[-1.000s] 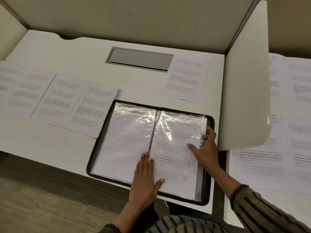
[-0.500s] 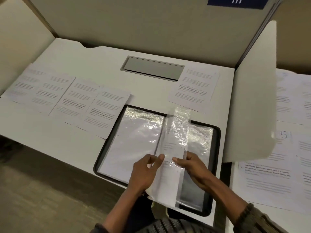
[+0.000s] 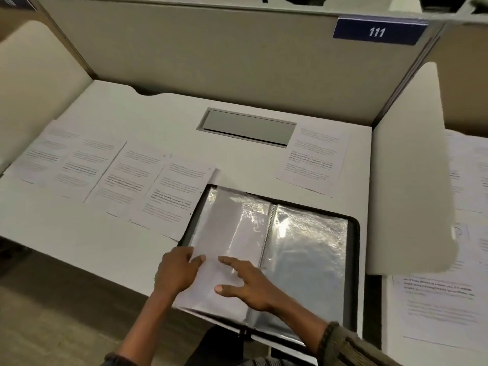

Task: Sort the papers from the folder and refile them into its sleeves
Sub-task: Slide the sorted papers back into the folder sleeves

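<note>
Since the glossy sleeve (image 3: 232, 233) would likely spring up, the right hand (image 3: 248, 283) presses it flat, fingers spread; the left hand (image 3: 179, 270) steadies its left edge, grip unclear.

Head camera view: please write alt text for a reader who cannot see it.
A person's left hand and right hand rest on the left clear sleeve of an open black folder on a white desk. Printed papers lie in a row to its left, and one sheet behind it.
</note>
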A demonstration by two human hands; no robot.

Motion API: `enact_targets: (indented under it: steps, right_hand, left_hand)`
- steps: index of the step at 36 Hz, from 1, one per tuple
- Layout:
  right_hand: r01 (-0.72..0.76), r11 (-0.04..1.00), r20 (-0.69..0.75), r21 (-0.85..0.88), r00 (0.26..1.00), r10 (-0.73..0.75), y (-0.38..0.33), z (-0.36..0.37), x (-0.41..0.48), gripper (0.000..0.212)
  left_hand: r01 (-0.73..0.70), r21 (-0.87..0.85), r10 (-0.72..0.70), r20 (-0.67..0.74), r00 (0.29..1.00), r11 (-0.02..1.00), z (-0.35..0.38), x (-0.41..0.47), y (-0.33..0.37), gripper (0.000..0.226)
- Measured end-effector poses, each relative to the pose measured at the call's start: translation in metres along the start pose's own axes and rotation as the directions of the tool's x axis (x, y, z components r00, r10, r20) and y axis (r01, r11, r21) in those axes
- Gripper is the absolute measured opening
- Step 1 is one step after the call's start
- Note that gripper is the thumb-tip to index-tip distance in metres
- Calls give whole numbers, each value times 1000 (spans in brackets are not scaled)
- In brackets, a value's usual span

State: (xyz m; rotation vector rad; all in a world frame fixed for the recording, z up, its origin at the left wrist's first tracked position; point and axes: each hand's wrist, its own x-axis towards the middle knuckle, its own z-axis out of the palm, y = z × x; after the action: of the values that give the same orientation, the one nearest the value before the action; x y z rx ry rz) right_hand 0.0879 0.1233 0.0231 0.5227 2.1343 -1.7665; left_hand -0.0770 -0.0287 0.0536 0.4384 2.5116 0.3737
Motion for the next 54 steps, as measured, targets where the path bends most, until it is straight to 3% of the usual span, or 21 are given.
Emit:
enact_targets:
  steps: [8,11,18,22,25,34,38,42,48,51,54]
  right_hand:
    - [-2,890,-46,-456,999,-21,15,26,33,100]
    - [-67,827,-103,-559,995,11,19,28,41,100]
    - [-168,710,-234,-683,972,5,27,34,44,95]
    - [-178,684,-254,-707,967,-11,31,39,43,94]
    - [-198,692,-276,-695,961,-2,28,40,44,89]
    - [-220,870,-375,-441,926,44,16,16,51,53]
    - [-248,917,-457,-311,885,85,13,-11,50,53]
    - [-266,936,-578,-229,811,89,11,-48,43,51]
    - [-268,960,-725,-86,677,125,21,-114,35,55]
    - [-294,952,-748,-89,651,131,28,-152,33,51]
    - [-325,942,-771,-86,621,144,33,-190,35,55]
  left_hand:
    - [100,21,-100,3,995,995,9,45,-54,42]
    - [90,58,-92,34,995,994,11,54,-61,34]
    - [37,178,-49,65,997,983,10,63,-65,46]
    - [-58,361,43,50,998,931,7,59,-54,47]
    - [-147,535,152,36,988,832,5,53,-47,45]
    - [-222,688,199,114,973,691,-7,60,-21,36]
    - [-267,644,266,101,959,717,-8,69,-4,34]
    - [-334,482,277,187,942,810,-5,90,28,48]
    - [-277,127,239,257,936,952,7,136,86,53]
    - [-231,64,213,213,953,971,16,159,116,60]
    - [-250,31,239,194,951,968,17,174,160,52]
